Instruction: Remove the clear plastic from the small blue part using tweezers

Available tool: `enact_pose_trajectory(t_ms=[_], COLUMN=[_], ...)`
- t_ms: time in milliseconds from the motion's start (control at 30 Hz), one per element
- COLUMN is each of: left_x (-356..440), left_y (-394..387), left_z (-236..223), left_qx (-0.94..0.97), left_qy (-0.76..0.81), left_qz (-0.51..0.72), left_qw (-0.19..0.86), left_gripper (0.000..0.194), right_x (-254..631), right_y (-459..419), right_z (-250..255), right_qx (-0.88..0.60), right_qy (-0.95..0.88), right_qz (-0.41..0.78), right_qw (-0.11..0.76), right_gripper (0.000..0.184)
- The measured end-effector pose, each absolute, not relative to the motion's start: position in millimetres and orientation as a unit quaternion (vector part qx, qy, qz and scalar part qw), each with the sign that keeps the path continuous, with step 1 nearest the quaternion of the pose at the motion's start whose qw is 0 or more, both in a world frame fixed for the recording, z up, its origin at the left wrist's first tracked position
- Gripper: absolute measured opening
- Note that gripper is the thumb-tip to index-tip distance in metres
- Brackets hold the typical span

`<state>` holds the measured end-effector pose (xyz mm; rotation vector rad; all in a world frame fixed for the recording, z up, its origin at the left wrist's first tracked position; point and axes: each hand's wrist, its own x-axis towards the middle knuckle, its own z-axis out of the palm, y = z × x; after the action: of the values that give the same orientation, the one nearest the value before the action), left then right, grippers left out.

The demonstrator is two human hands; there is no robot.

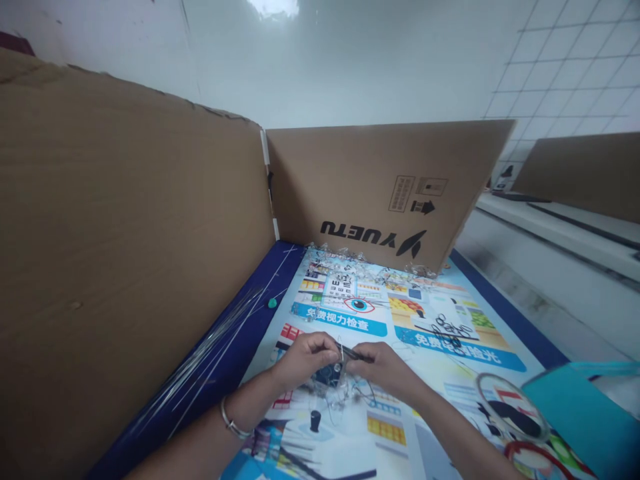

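Both my hands meet over the printed poster that covers the table. My left hand is closed in a pinch on a small clear bead piece with thin wire. My right hand is closed on a thin dark tool whose tip points at that piece. Under the hands lies a small tangle of clear beads and dark wire. A silver bangle sits on my left wrist.
Cardboard walls stand at the left and at the back. Thin wire strands lie along the blue edge by a green pin. Clear beads line the back; dark rings lie right; a teal box sits near right.
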<state>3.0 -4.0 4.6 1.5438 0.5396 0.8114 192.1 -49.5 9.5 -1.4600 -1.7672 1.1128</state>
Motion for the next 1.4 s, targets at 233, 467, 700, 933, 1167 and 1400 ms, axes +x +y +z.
enact_pose_trajectory(t_ms=[233,467,700,933,1167,1400], left_x=[5,6,4,4,4,5], left_y=[-9,-6,-5,-4,-4,-3], left_z=[8,7,8,5,2,2], left_qx=[0.771,0.762,0.765,0.761,0.710,0.699], left_qy=[0.258,0.262,0.263,0.271,0.305,0.323], left_qz=[0.353,0.389,0.395,0.400,0.402,0.398], left_qw=[0.463,0.447,0.435,0.434,0.491,0.499], left_gripper=[0.014,0.013,0.010,0.013,0.019,0.020], right_x=[196,191,187,188,189,186], right_y=[-59,-60,-60,-60,-61,-64], right_z=[20,17,6,7,3,-3], right_qx=[-0.599,-0.615,-0.639,-0.664,-0.645,-0.624], right_qy=[-0.700,-0.712,-0.696,-0.672,-0.697,-0.739], right_qz=[0.310,0.232,0.214,0.181,0.120,0.071], right_qw=[0.236,0.246,0.249,0.274,0.290,0.242], right_gripper=[0.030,0.034,0.035,0.036,0.032,0.032])
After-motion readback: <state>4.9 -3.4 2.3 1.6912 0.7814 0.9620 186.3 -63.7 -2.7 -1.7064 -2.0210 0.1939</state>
